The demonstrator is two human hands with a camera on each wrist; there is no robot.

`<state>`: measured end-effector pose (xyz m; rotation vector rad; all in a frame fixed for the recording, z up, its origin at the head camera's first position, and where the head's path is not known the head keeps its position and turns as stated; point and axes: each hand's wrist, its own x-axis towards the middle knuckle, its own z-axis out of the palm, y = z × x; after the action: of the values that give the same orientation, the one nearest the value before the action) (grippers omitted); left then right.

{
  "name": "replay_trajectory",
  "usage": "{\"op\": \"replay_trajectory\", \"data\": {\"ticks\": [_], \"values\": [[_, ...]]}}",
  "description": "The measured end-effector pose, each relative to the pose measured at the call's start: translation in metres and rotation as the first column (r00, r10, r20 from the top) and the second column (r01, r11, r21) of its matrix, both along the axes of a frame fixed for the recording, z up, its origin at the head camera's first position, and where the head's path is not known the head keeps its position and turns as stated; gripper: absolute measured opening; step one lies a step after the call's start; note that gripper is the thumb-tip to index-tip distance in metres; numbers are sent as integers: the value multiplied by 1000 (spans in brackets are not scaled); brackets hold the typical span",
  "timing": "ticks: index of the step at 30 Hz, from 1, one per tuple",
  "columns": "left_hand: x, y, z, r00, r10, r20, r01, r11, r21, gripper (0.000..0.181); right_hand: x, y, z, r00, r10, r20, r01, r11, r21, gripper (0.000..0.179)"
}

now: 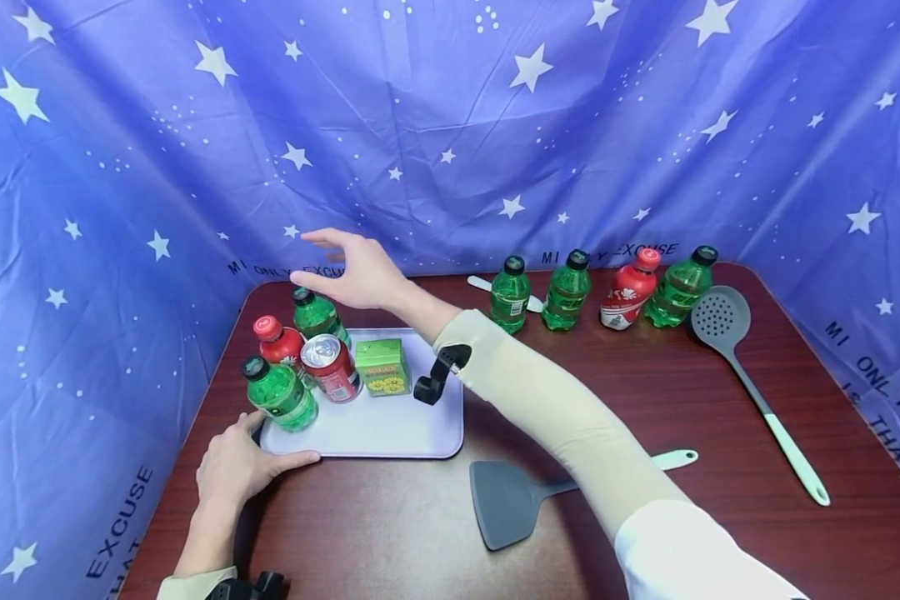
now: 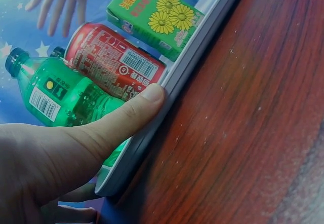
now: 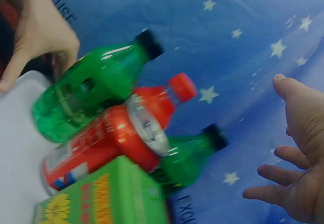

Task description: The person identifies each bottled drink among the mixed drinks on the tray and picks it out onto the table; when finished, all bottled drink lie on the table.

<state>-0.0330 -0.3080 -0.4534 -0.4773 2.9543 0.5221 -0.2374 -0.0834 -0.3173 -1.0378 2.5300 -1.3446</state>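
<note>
My left hand [image 1: 231, 462] holds the near left corner of a pale tray [image 1: 390, 433], thumb along its front rim and fingers at its left side. Standing on the tray are a green bottle [image 1: 281, 396] nearest that hand, a red-capped bottle [image 1: 279, 340] behind it, a red can [image 1: 332, 368] and a green drink carton [image 1: 383, 367] with yellow flowers. Another green bottle [image 1: 317, 315] stands at the tray's back left. Above that back bottle, my right hand [image 1: 363, 271] hovers with fingers spread and nothing in it; the right wrist view shows a gap between hand and bottle cap.
Along the back stand green bottles [image 1: 510, 296] and a red bottle [image 1: 630, 290], with a white-handled utensil [image 1: 480, 283] behind. A slotted skimmer [image 1: 722, 321] lies at right. The grey spatula [image 1: 506, 504] lies in front, partly under my right arm. A starry curtain [image 1: 450, 125] encloses the table.
</note>
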Motion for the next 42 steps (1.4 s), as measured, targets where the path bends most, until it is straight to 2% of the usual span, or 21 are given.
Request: {"op": "replay_trajectory", "data": {"ticks": [4, 10, 19, 25, 29, 36, 42], "values": [[0, 1, 0, 1000, 7, 6, -7, 1000, 2, 136, 0, -9, -18, 1000, -11, 13, 10, 998, 61, 71], [1, 1, 1, 1000, 11, 5, -11, 1000, 0, 136, 2, -16, -37, 999, 9, 51, -15, 993, 121, 74], [1, 0, 1, 1000, 12, 11, -12, 1000, 0, 136, 2, -25, -59, 995, 29, 97, -43, 988, 146, 77], [0, 0, 0, 1000, 6, -1, -6, 1000, -8, 135, 3, -30, -67, 997, 8, 71, -23, 976, 218, 80], [0, 1, -1, 1000, 5, -7, -5, 1000, -9, 134, 3, -32, -69, 999, -10, 38, 0, 968, 250, 75], [-1, 1, -3, 1000, 0, -11, 0, 1000, -10, 135, 4, -31, -69, 997, -56, 49, 42, 966, 255, 65], [-1, 0, -2, 1000, 8, -6, -8, 1000, -12, 135, 3, -31, -69, 998, -41, 56, 26, 970, 243, 64]]}}
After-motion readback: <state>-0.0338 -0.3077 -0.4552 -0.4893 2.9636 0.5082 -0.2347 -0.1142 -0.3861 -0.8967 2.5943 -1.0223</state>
